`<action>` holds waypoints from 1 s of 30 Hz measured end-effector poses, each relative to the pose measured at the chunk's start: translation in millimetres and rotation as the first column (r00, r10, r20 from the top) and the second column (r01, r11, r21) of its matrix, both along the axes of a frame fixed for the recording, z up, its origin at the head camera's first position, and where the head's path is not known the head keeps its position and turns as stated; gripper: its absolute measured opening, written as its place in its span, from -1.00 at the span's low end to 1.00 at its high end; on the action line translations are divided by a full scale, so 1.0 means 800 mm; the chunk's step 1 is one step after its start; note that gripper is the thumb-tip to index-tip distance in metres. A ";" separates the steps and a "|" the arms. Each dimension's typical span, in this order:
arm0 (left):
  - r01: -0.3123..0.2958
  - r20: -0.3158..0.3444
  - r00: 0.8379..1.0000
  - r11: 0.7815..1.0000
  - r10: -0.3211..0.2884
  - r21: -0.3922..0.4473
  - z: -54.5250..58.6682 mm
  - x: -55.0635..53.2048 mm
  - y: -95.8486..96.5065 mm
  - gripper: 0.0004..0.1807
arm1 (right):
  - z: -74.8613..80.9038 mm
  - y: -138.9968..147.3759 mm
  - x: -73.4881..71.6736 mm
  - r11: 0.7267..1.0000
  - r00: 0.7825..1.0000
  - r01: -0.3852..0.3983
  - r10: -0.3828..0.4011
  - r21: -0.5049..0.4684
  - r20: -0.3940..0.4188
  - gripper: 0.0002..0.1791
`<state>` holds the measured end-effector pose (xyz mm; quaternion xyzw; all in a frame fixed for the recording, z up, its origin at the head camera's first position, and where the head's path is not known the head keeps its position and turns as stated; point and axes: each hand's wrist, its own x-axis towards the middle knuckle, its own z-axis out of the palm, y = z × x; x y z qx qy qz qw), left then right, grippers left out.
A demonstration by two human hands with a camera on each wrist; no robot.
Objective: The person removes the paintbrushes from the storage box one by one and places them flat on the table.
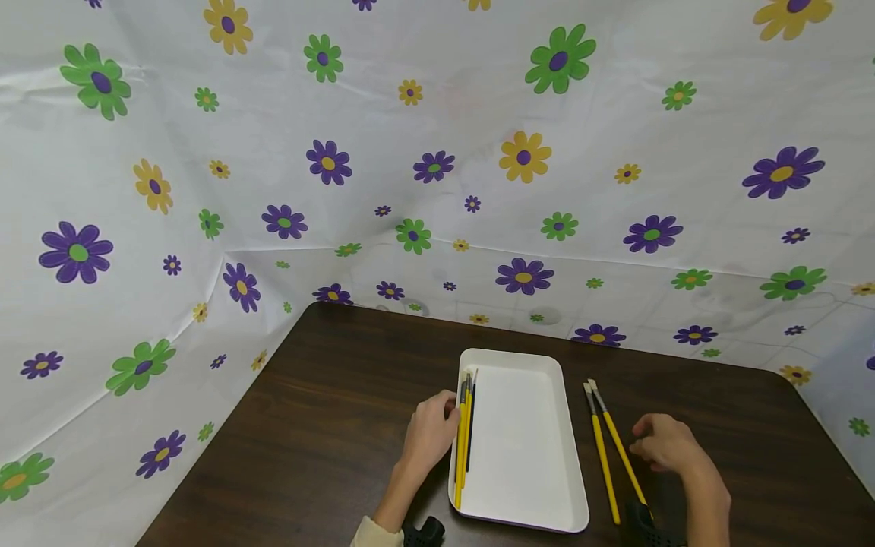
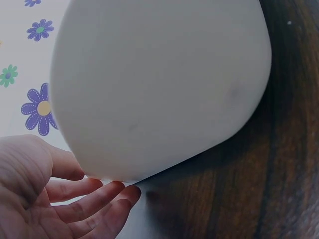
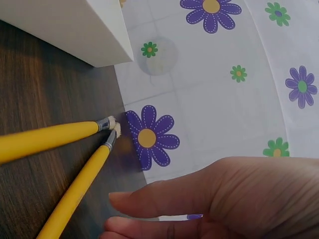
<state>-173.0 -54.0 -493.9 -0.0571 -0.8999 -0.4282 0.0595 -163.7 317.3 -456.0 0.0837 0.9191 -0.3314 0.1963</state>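
Nearest to my head camera, along the near edge, sit a cream sleeve (image 1: 376, 533) and a black wrist camera (image 1: 427, 532) on the left, with a bare right forearm (image 1: 707, 501) farther right. From that sleeve the left hand (image 1: 431, 429) reaches to the white tray (image 1: 522, 441) and touches its left wall; its fingers are relaxed, and my left wrist view shows the thumb and fingertips at the tray's edge. I see the right hand (image 1: 670, 441) over the right part of the table (image 1: 342, 425), holding nothing, its fingers loosely bent and only a narrow gap between thumb and forefinger.

Just left of that hand, two yellow brushes (image 1: 603, 456) lie on the table, right of the tray. Their pale bristles meet or nearly meet at the far end, while the handles spread apart toward the near side; I cannot tell from my right wrist view whether the tips touch.

Inside the tray, three more brushes lie side by side along the left wall, bristles toward the far end: two with yellow handles (image 1: 460, 463) and one with a dark handle (image 1: 470, 448). Behind the table I have a white cloth (image 1: 383, 129) printed with purple, green and yellow flowers.
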 end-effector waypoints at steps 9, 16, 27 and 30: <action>-0.001 -0.006 1.000 1.000 0.001 -0.003 0.000 0.001 -0.001 -0.77 | 0.012 -0.009 0.001 0.999 0.992 -0.027 0.030 0.023 -0.121 -0.72; -0.002 0.008 1.000 1.000 0.002 0.004 0.002 0.001 -0.001 -0.76 | 0.033 -0.032 0.005 0.998 0.963 -0.061 0.063 0.014 -0.262 -0.70; -0.004 0.008 1.000 1.000 0.004 -0.007 0.003 0.000 0.000 -0.76 | 0.057 -0.081 0.010 0.996 0.919 -0.087 0.095 0.038 -0.382 -0.75; -0.003 0.006 1.000 1.000 0.003 -0.008 0.002 0.000 0.001 -0.76 | 0.059 -0.096 0.011 0.994 0.907 -0.109 0.113 0.033 -0.406 -0.76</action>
